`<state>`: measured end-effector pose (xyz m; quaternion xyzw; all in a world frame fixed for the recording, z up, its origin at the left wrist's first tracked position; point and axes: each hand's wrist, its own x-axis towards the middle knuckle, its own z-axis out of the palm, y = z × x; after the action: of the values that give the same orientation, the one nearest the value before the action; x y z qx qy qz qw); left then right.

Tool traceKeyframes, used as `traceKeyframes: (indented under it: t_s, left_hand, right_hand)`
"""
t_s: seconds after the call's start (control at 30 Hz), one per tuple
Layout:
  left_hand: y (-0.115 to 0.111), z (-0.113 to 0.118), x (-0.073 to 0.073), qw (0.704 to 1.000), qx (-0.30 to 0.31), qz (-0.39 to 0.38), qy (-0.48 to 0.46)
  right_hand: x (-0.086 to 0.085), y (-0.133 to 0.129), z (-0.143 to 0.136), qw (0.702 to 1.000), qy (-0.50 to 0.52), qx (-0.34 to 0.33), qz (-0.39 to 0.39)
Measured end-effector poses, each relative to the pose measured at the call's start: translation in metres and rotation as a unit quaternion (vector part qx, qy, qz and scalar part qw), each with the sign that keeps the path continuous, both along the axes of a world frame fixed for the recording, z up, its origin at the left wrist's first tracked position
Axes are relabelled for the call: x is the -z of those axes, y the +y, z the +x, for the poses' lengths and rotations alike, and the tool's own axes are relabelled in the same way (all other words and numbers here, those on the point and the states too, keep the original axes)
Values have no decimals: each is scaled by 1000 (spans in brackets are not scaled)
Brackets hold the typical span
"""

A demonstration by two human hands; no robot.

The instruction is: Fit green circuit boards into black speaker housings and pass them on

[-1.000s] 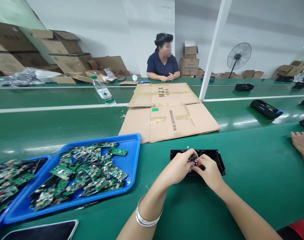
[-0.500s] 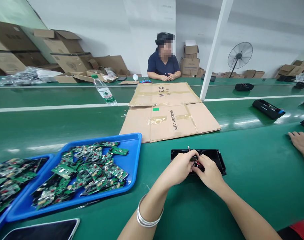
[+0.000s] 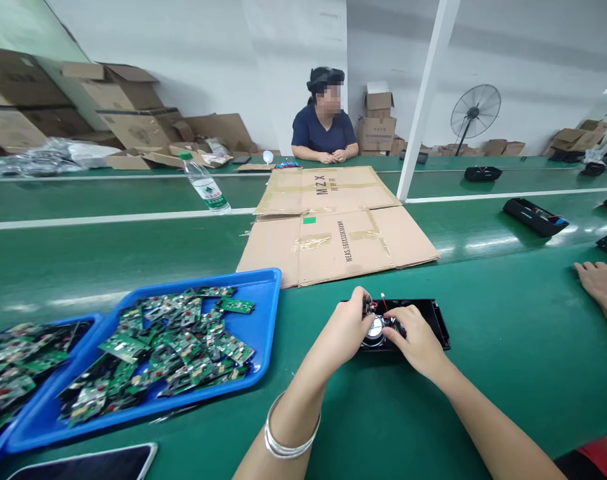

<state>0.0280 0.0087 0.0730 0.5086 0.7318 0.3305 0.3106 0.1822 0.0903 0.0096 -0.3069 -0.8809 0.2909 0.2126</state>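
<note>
Blue plastic tray of green circuit boards sat lower left. Right of lower centre, long black plastic housing lay on green table. Left hand, thumb and forefinger apart, touched round silver part inside; right hand curled over housing, grip unclear.

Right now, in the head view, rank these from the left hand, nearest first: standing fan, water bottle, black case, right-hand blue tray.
From the left hand:
1. Black case: right at the fingers.
2. Right-hand blue tray: just left.
3. Water bottle: beyond the tray, ahead and left.
4. Standing fan: far right, by the back wall.
</note>
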Motion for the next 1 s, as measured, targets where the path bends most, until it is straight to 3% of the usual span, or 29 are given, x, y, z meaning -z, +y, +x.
traceKeyframes:
  t_s: [0.1,0.17,0.23,0.4,0.67,1.0]
  left_hand:
    - [2,-3,2,999,-44,8,-20]
    - [4,-4,3,997,-67,20,-35]
    - [4,-4,5,995,-77,27,-51]
    - [6,2,9,996,-37,28,-80]
    - [8,9,7,989,1,-6,-147]
    - [9,12,9,990,10,2,-138]
  right_hand:
    - [1,2,3,993,63,72,-72]
    - [1,3,4,987,98,95,-81]
    - [1,1,5,989,113,77,-56]
    - [-2,-5,4,993,104,-56,22]
    - [0,-5,4,991,121,-37,45]
    - [7,-2,4,990,92,-74,83]
